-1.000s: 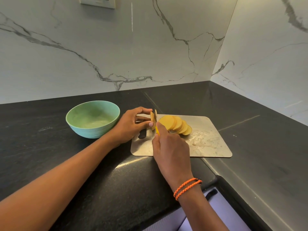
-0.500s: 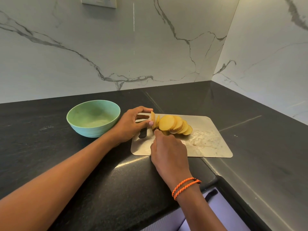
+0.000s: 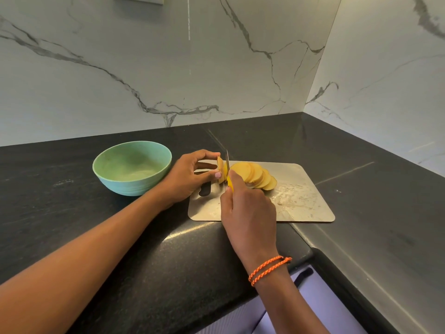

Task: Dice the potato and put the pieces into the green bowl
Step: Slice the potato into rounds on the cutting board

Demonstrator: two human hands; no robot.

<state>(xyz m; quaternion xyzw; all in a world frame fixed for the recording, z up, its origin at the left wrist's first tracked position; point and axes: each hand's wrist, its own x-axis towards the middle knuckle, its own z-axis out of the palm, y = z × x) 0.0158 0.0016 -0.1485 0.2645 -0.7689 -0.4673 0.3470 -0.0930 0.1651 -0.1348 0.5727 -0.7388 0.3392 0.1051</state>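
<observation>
Currently slicing: left hand (image 3: 185, 178) pinches the last potato end (image 3: 220, 170) upright on the cutting board (image 3: 301, 201), fingers clamped on it; right hand (image 3: 248, 210) curls round a yellow-handled knife (image 3: 227, 162), blade just beside the fanned slices (image 3: 255, 175). To do it well, I'd keep the left fingertips tucked behind the blade line and bring the edge straight down, since the stub is thin. Green bowl (image 3: 132, 167) sits on the table (image 3: 72, 225) left of the board, apparently empty; knife handle mostly hidden by the right hand, and where edge meets potato is hard to make out.
</observation>
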